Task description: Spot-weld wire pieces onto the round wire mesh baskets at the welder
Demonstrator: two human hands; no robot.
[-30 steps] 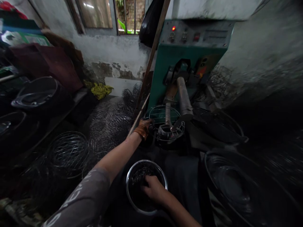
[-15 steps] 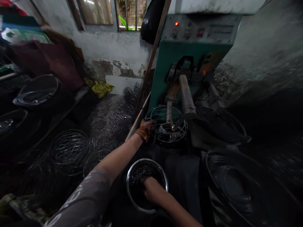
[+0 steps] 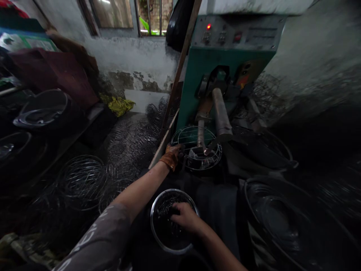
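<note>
My left hand (image 3: pixel 175 152), in a worn brown glove, is closed on the left rim of a round wire grille (image 3: pixel 194 130). The grille sits around the lower metal arm of a green spot-welding machine (image 3: pixel 187 81), whose thick upper arm (image 3: pixel 221 109) reaches out above it. My right hand (image 3: pixel 184 217) is bare and inside a shiny-rimmed metal bowl (image 3: pixel 153 233), over many small, thin metal pieces (image 3: pixel 165 210). Its fingers are curled with the thumb near them, and whatever lies at the fingertips is too small and dark to make out.
Piles of wire grilles (image 3: pixel 81 177) cover the floor to the left. A wooden board (image 3: pixel 163 141) stands beside the machine. Dark round tubs (image 3: pixel 42 109) are at far left, and a large basin (image 3: pixel 248 188) with coiled or ring-shaped pieces is at right. A red lamp (image 3: pixel 209 26) glows on the panel.
My right hand has risen slightly and shifted right within the bowl, showing more of its fingers. My left hand keeps its grip on the grille. The view has shifted slightly.
</note>
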